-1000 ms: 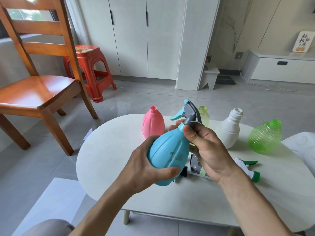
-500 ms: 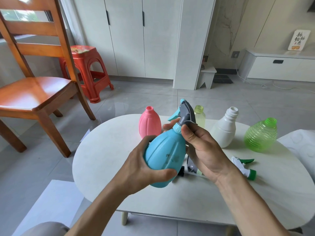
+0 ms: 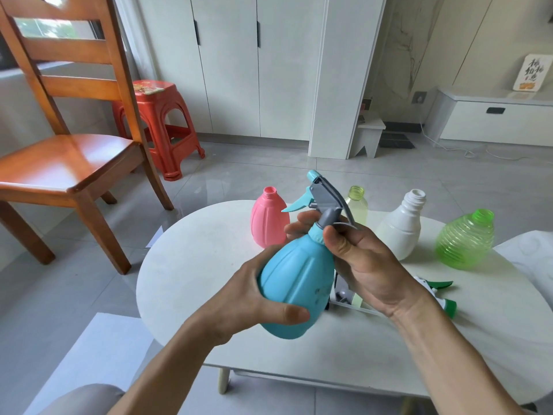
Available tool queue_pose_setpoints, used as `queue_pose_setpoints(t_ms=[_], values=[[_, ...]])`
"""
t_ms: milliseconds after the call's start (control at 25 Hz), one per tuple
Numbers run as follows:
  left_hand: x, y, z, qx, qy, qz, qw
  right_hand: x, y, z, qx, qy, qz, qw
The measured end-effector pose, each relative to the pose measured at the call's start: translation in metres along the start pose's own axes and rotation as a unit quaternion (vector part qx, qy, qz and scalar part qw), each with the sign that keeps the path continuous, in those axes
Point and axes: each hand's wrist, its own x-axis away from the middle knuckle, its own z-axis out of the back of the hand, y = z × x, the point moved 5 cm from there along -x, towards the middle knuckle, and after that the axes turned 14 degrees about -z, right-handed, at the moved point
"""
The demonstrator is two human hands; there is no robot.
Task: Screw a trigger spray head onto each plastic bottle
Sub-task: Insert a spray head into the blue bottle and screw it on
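My left hand (image 3: 251, 298) grips the body of a blue bottle (image 3: 296, 283), held tilted above the table. A grey and blue trigger spray head (image 3: 324, 199) sits on its neck, and my right hand (image 3: 365, 265) pinches the collar there. Four open bottles stand at the back of the white table (image 3: 185, 280): pink (image 3: 267, 223), pale yellow (image 3: 357, 206), white (image 3: 401, 229) and ribbed green (image 3: 465, 239). A white and green spray head (image 3: 440, 295) lies on the table to the right of my right wrist. A grey spray head (image 3: 342, 292) lies partly hidden behind the blue bottle.
A wooden chair (image 3: 68, 163) stands on the floor to the left, with a red plastic stool (image 3: 155, 121) behind it. White cabinets (image 3: 257, 64) line the back wall. A white sheet (image 3: 529, 259) lies at the table's right edge.
The blue bottle has tipped more upright and the spray head has turned, its nozzle now pointing up and left. My right thumb and fingers have shifted round the collar.
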Motion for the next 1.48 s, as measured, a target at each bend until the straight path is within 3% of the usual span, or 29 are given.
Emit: queue_pose_setpoints(t_ms=[160,560,680,800,960,1120,1240,1480], values=[[0.000,-0.001,-0.003,0.044,-0.007,-0.004,0.999,0.001,-0.001,-0.002,0.045,0.043,0.000,0.998],[-0.007,-0.003,-0.009,0.021,0.033,-0.018,0.999,0.008,-0.003,-0.002,0.037,0.153,0.024,0.987],[-0.004,-0.005,-0.008,-0.111,0.098,-0.010,0.989,0.006,0.005,-0.001,0.077,0.246,0.054,0.965],[-0.001,-0.004,-0.018,-0.316,0.153,-0.056,0.935,0.003,0.012,-0.013,0.124,0.303,0.073,0.942],[0.000,-0.009,0.013,-0.336,0.234,-0.015,0.912,-0.006,0.016,-0.023,0.228,0.292,0.010,0.929],[-0.010,-0.019,0.097,-0.355,0.323,0.037,0.876,-0.004,0.017,-0.008,0.199,0.282,-0.045,0.938],[-0.023,-0.041,0.139,-0.337,0.329,0.061,0.880,-0.003,0.018,-0.003,0.178,0.282,-0.070,0.940],[-0.048,-0.082,0.157,-0.346,0.304,0.075,0.884,0.002,0.017,0.005,0.198,0.290,-0.072,0.934]])
